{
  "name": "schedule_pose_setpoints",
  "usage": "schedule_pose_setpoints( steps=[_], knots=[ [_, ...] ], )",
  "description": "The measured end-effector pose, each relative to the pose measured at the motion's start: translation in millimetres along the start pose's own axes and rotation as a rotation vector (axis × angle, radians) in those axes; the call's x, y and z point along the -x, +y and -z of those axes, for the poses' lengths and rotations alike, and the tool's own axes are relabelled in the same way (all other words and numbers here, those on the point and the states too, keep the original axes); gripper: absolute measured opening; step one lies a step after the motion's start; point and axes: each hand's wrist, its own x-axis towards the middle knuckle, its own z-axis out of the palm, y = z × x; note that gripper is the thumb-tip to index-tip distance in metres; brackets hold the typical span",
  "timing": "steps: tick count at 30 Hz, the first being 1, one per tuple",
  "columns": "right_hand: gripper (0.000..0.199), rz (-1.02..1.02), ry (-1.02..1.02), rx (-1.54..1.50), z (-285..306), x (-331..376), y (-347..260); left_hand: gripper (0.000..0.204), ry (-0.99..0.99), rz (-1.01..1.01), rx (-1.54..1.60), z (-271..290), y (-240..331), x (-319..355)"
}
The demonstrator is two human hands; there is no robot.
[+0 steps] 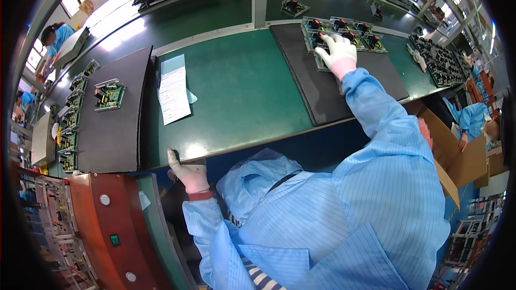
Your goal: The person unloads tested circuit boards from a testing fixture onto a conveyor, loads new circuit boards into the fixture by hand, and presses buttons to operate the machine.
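My right hand [339,53], in a white and pink glove, reaches out over a group of green circuit boards [374,43] with metal heatsinks. Its fingers are spread and bent a little, touching or just above the boards. Partly under this hand, one circuit board [321,64] sits nearer to me than the rows. The boards lie on a black mat [344,96] on the right of the green workbench [242,91]. At the bench's front edge my gloved left hand [189,175] rests with the thumb stretched out; its other fingers are partly hidden.
Left of centre lies a printed paper sheet [173,94]. A single circuit board [109,95] sits on another black mat [115,129], with a row of boards beyond. A red machine housing [115,225] stands lower left, an open cardboard box [451,156] at right. Co-workers sit farther off.
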Motion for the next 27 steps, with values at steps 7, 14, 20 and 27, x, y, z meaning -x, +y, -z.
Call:
schedule_pose_setpoints(
  steps=[7,14,20,27],
  knots=[
    [0.037,0.191,0.086,-0.362,14.2,49.2,-53.1,0.055,-0.044,0.015,-0.016,3.0,3.4,-2.9],
    [0.029,0.408,0.091,-0.543,2.4,-26.4,-134.5,0.055,-0.026,0.018,-0.023,-0.6,2.0,3.6],
    [0.032,0.151,0.022,-0.428,-28.5,-116.1,-140.1,0.053,-0.033,-0.001,-0.032,3.7,1.0,-1.2],
    [0.05,-0.124,0.113,-0.156,-25.4,-86.3,-117.3,0.048,-0.11,-0.021,-0.094,15.4,2.5,-8.9]
  ],
)
